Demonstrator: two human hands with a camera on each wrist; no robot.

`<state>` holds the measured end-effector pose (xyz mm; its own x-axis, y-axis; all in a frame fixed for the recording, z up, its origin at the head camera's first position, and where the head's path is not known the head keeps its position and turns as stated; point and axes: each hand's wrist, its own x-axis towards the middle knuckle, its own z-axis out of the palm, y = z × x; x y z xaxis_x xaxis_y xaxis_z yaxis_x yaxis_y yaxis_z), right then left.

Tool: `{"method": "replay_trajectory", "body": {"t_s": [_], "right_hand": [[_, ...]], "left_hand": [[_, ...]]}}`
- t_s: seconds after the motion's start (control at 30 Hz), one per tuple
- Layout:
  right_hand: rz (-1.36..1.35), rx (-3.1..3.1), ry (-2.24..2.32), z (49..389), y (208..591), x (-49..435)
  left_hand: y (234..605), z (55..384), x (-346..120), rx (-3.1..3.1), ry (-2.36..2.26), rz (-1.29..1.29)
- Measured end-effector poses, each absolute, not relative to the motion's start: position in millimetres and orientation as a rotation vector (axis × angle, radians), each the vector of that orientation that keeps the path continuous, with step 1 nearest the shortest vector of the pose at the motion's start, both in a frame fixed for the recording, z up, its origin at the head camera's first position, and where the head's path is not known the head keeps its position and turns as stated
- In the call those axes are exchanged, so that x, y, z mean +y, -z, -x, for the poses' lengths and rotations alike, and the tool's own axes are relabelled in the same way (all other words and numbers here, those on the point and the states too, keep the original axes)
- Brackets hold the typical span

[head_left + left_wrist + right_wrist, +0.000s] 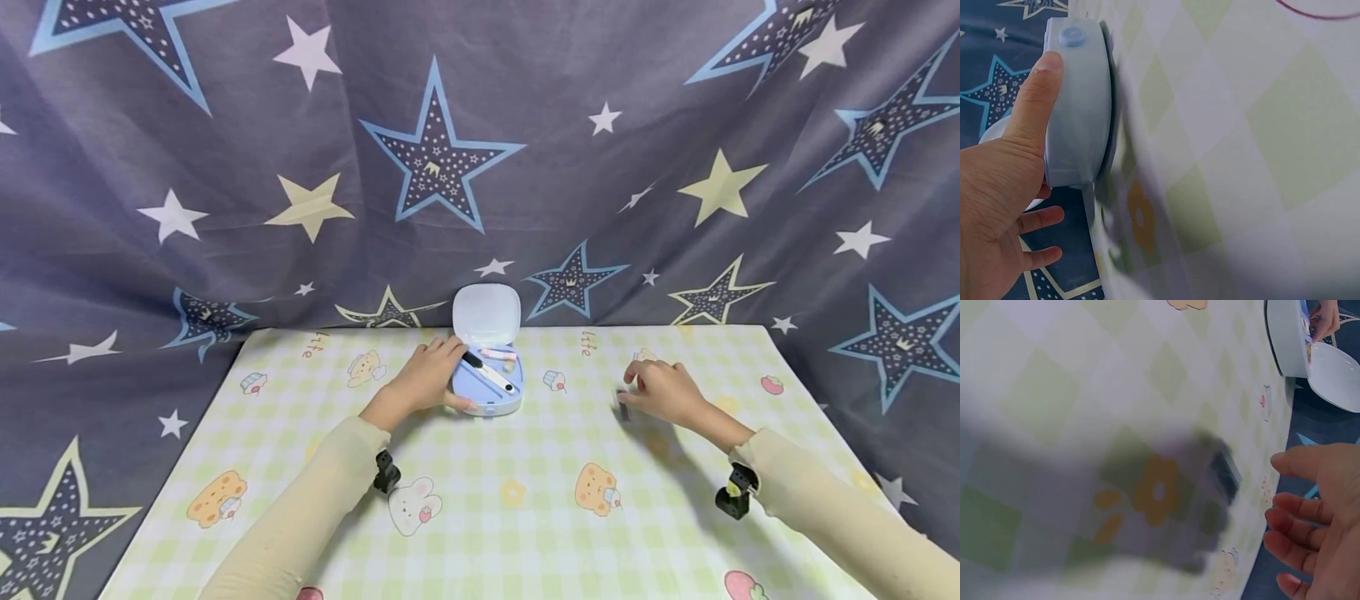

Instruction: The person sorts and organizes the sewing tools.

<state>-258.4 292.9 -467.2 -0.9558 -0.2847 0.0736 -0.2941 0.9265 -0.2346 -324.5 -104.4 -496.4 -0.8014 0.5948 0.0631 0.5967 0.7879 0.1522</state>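
A small light-blue case (467, 385) lies open near the table's far edge, its white lid (486, 313) raised at the back. My left hand (426, 373) holds it from the left side. The left thumb (1038, 94) lies along the front wall near the round latch (1072, 37). Inside sit a slim black-and-white stick (495, 380) and a short pink-and-white tube (497, 355). Well to the right, my right hand (663, 392) hovers with loosely bent fingers. A small dark, blurred piece (1225, 475) appears apart from its fingertips; its kind is unclear.
A pale green-and-white checked cloth (547, 533) with cartoon prints covers the table. Behind it hangs a dark star-patterned curtain (570, 183). Dark wrist cameras sit on both forearms, the left one (387, 473) low over the cloth.
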Motion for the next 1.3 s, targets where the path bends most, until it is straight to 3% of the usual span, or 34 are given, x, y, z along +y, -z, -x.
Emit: {"method": "replay_trajectory", "body": {"t_s": [0.73, 1.3], "right_hand": [[-0.12, -3.228, -0.609, 255, 486, 291], [-0.04, -3.215, -0.721, 259, 493, 283]], "left_hand": [[494, 324, -104, -2.974, 0.265, 0.973], [497, 324, -105, -2.983, 0.27, 0.968]]}}
